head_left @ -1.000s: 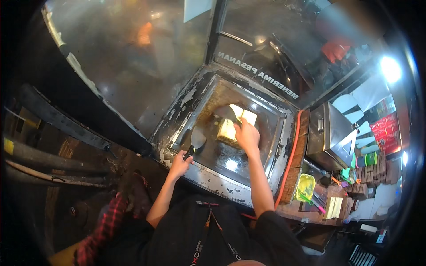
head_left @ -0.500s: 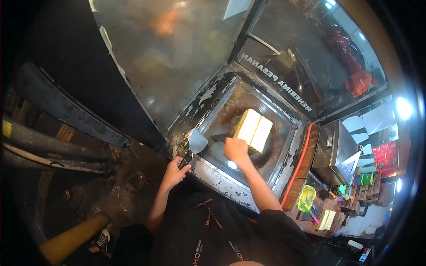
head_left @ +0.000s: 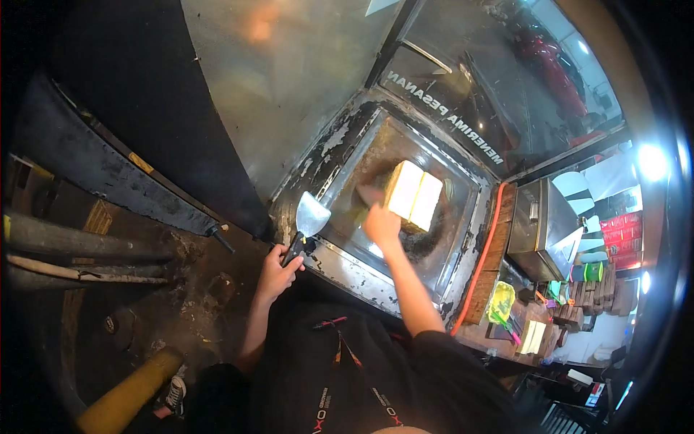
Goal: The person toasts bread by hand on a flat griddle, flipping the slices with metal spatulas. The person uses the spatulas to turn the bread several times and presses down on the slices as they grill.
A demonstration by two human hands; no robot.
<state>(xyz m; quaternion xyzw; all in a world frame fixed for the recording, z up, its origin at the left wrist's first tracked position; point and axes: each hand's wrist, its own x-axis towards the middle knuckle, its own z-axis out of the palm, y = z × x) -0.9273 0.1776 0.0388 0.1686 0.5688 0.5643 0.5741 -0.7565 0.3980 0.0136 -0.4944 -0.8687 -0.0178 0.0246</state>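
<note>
While the left hand grips the black handle of a spatula, whose broad metal blade points up and away from the fingers, the right hand reaches over the griddle with its fingers curled. A blurred, flat, blade-like shape shows just beyond those fingers; I cannot tell whether they are closed on it. Right beside that hand, ahead and to its right, sits the bread, a thick pale block with brown sides, split by a seam along its top. It rests on the griddle; whether the fingertips touch it I cannot tell. The spatula blade hangs near the griddle's left edge, well apart from the bread.

To the right of the right hand, past the griddle, run an orange hose and then a metal box. Nearer the body on that side stand a yellow tub and pale slices.
</note>
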